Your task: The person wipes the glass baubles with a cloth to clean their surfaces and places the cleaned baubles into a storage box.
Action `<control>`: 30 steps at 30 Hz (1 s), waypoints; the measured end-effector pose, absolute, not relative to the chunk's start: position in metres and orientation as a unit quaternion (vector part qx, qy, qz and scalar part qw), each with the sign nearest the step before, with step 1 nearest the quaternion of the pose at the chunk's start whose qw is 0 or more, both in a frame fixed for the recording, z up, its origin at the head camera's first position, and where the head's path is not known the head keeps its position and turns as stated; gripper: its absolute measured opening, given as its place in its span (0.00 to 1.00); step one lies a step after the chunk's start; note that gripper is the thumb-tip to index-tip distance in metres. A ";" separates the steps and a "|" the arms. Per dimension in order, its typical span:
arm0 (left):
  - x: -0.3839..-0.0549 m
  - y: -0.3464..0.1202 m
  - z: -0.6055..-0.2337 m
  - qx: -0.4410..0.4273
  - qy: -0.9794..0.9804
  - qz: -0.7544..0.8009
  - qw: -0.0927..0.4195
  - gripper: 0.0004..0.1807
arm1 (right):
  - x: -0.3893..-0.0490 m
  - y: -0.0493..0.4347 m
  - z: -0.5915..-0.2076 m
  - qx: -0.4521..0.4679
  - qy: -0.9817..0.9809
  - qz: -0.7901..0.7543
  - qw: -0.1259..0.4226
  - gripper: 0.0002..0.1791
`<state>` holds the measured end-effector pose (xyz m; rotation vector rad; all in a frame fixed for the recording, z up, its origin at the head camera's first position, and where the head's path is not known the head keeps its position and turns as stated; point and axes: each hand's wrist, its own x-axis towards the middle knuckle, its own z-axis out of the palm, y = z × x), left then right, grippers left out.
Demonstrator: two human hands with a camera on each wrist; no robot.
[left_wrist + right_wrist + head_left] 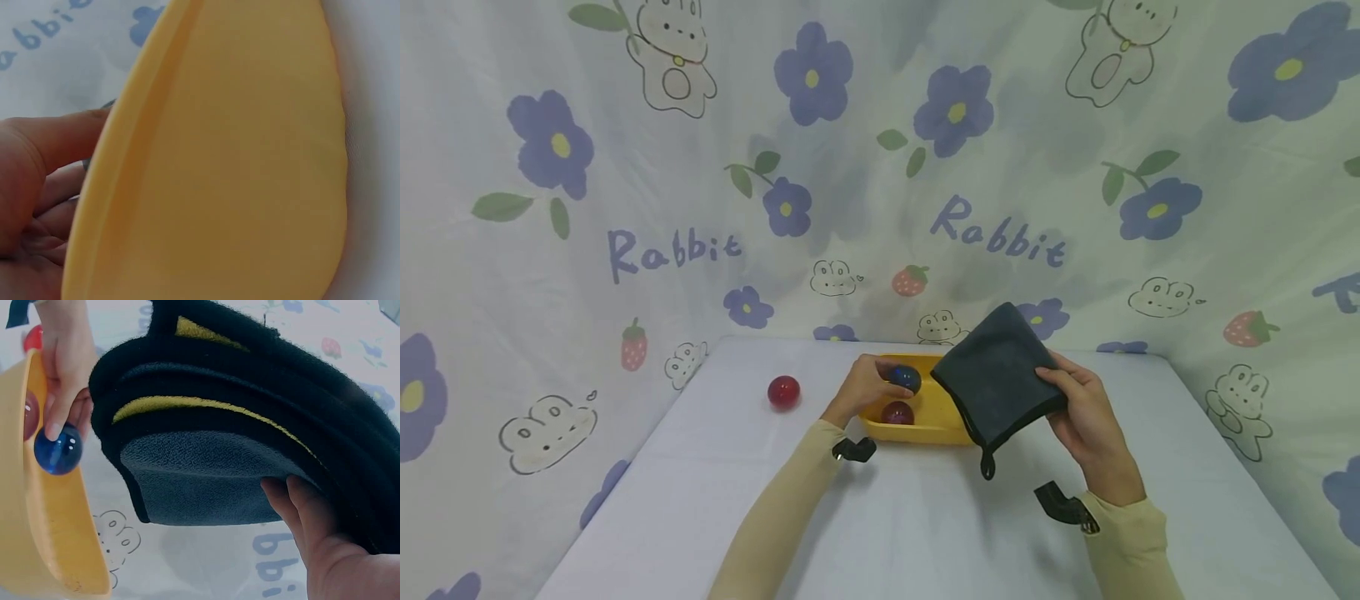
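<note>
Between thumb and fingers, my left hand [859, 390] pinches a shiny blue ball [906, 381] at the left end of a yellow tray [936, 429]. A dark red ball [897, 413] sits in the tray just below the blue one. My right hand [1086, 412] grips a folded dark grey cloth [996, 375] by its right edge, with a small loop hanging from the lowest corner. Yellow inner layers of the cloth [200, 481] show in the right wrist view. The tray's wall [231, 150] hides the blue ball in the left wrist view.
A bright red ball [784, 392] rests on the white tabletop [917, 517], left of the tray. Behind the table hangs a pale curtain [865, 167] printed with flowers and rabbits. Dark straps circle both wrists.
</note>
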<state>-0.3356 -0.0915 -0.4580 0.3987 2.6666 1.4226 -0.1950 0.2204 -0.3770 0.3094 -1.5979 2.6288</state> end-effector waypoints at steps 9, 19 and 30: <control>-0.343 -0.082 -0.458 0.118 0.892 0.432 0.062 0.32 | -0.195 0.221 -0.377 0.097 -0.523 0.846 0.029 0.34; -0.343 -0.076 -0.460 0.097 0.897 0.425 0.072 0.29 | -0.194 0.220 -0.375 0.104 -0.534 0.839 0.028 0.35; -0.339 -0.075 -0.456 0.096 0.900 0.417 0.085 0.34 | -0.194 0.220 -0.375 0.110 -0.521 0.847 0.018 0.36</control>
